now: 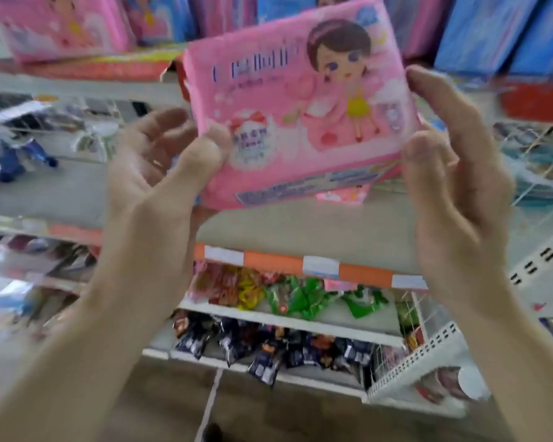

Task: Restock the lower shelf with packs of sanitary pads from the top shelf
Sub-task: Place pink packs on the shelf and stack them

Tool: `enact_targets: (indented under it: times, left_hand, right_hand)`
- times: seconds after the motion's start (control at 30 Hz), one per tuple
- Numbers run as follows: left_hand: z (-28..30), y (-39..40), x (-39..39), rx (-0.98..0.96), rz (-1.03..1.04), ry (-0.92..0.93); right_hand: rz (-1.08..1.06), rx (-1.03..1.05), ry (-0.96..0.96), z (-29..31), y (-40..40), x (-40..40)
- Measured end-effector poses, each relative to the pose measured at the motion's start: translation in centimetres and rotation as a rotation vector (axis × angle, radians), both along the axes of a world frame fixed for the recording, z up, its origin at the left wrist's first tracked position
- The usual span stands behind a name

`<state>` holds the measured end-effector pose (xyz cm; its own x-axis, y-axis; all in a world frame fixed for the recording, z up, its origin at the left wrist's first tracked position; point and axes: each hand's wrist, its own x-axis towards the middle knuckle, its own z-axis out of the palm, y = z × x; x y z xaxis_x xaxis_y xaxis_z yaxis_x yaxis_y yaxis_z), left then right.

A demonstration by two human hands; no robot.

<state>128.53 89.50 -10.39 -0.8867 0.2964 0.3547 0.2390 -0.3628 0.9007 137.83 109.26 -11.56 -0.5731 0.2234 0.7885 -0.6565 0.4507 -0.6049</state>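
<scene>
- The pink pack of sanitary pads (300, 103) sits in the upper middle of the frame, tilted, held in the air between my two hands in front of the shelves.
- I judge my hold is light: my left hand (160, 164) pinches only the lower left corner with the thumb on the front face, so the slick wrapper could slide out.
- My right hand (450, 173) presses the right edge with fingers barely bent; if it eases off, the pack may swing down and drop.
- The pack is soft, flat, glossy pink, printed with a cartoon girl and blurred lettering.
- Behind and below it, the lower shelf (300, 231) is mostly bare, with one small pink pack (344, 194) lying on it.
- Across the top of the frame, the top shelf (77, 71) holds more pink packs (58, 23) and blue packs (505, 33).
- Snack bags (288, 298) lie further down.
</scene>
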Motion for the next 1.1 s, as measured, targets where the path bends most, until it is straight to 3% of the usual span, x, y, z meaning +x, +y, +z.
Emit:
enact_targets:
  times: [0.17, 0.47, 0.63, 0.87, 1.1]
  left_hand:
    - [-5.3, -2.1, 2.7, -0.076, -0.01, -0.184]
    - [-9.4, -3.1, 2.0, 0.01, -0.127, -0.422]
    - [-10.5, -5.7, -0.1, -0.056, -0.146, -0.41]
    - [-12.0, -9.6, -2.8, -0.172, -0.169, -0.326]
    - [-13.6, -13.6, -5.6, -0.162, -0.174, -0.316]
  right_hand:
    - [0.155, -0.142, -0.218, -5.0, -0.9, 0.9]
    - [0.109, -0.27, -0.381, -8.7, -2.4, 1.5]
    - [0.09, -0.358, -0.536, -9.3, -4.2, 0.6]
    - [0.064, -0.306, -0.73, -9.8, -8.6, -2.5]
    - [0.024, -0.325, -0.788, -11.4, -13.0, -5.8]
